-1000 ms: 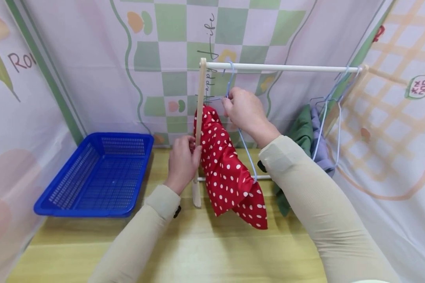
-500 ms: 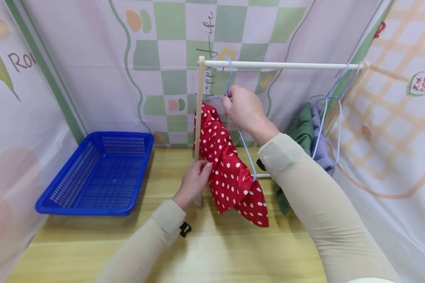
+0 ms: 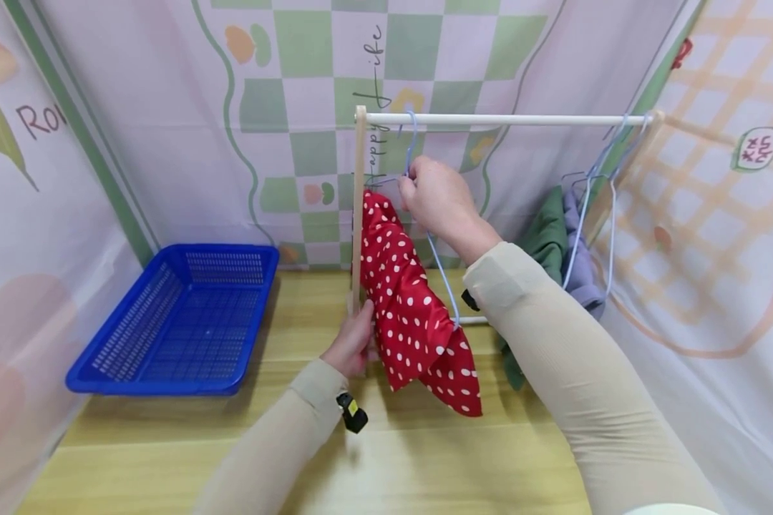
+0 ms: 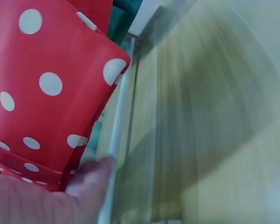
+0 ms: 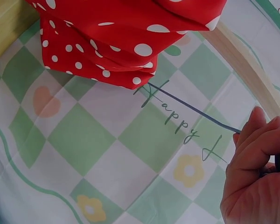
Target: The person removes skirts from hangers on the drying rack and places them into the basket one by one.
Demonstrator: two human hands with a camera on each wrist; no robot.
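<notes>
A red cloth with white dots (image 3: 402,300) hangs over a light blue wire hanger (image 3: 446,279), whose hook sits over the rack's white top rail (image 3: 515,120). My right hand (image 3: 441,197) pinches the hanger just below its hook, its fingers curled in the right wrist view. At the cloth's left edge, by the lower part of the rack's wooden left post (image 3: 358,214), is my left hand (image 3: 351,342). Its thumb is extended along the cloth in the left wrist view, and the cloth covers part of the other fingers.
A blue plastic basket (image 3: 200,336) stands at the left of the wooden table (image 3: 425,458). Green clothing (image 3: 547,229) and purple clothing (image 3: 582,268) hang on hangers at the rack's right end. Patterned fabric walls (image 3: 309,43) enclose the back and sides.
My left hand has come down from the middle of the left post to the cloth's lower left edge. The right hand keeps its grip on the hanger.
</notes>
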